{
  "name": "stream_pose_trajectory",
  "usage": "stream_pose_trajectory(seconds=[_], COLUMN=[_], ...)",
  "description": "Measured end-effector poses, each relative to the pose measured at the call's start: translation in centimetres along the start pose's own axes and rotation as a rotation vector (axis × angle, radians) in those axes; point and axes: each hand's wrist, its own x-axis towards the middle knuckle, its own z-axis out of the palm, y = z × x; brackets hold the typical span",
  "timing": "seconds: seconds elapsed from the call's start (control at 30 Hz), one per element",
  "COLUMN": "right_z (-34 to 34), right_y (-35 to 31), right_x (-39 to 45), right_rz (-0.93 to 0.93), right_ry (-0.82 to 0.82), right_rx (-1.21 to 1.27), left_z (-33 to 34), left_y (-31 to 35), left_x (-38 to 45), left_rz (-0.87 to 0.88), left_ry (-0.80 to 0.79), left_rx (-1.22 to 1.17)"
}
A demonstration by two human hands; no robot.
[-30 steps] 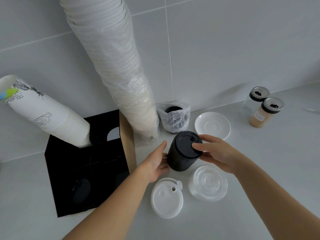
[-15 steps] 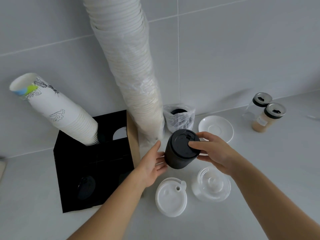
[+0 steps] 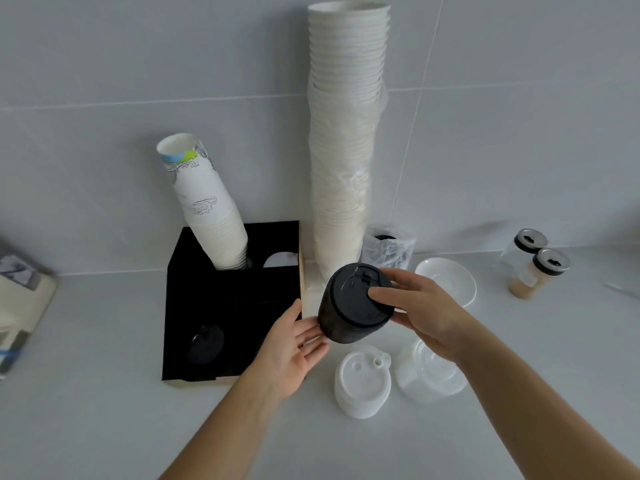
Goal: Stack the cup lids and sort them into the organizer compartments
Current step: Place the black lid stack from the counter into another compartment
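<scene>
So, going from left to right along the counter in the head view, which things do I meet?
Black organizer → left hand → black lid stack → right hand → saucer → two jars.

Matt plastics and paper on a smooth pale desk [image 3: 104,410]

The black lid stack [image 3: 353,306] looks like matt plastic; the white lids [image 3: 362,382] are smooth opaque plastic, the clear lids [image 3: 427,377] glossy. The organizer [image 3: 221,306] is matt black with bare cardboard edges; the tall cup stack [image 3: 346,133] is paper, partly in thin film.
</scene>
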Motion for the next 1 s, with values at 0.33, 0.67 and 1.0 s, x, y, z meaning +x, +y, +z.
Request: stream_pose_trajectory(seconds=[0.33, 0.67, 1.0], right_z=[7.6, 14.5, 21.2], right_y=[-1.1, -0.9, -0.3], right_x=[-1.2, 1.0, 4.3], right_rz=[0.019, 0.052, 0.073], right_ry=[-0.079, -0.155, -0.149], right_rx=[-0.147, -0.107, -0.118], left_z=[-6.4, -12.6, -17.1], left_y=[-0.7, 0.5, 3.3], left_x=[-5.8, -8.6, -8.6], left_rz=[0.105, 0.186, 0.209], left_ry=[0.043, 0.118, 0.172], left_rx=[-0.201, -0.268, -0.282])
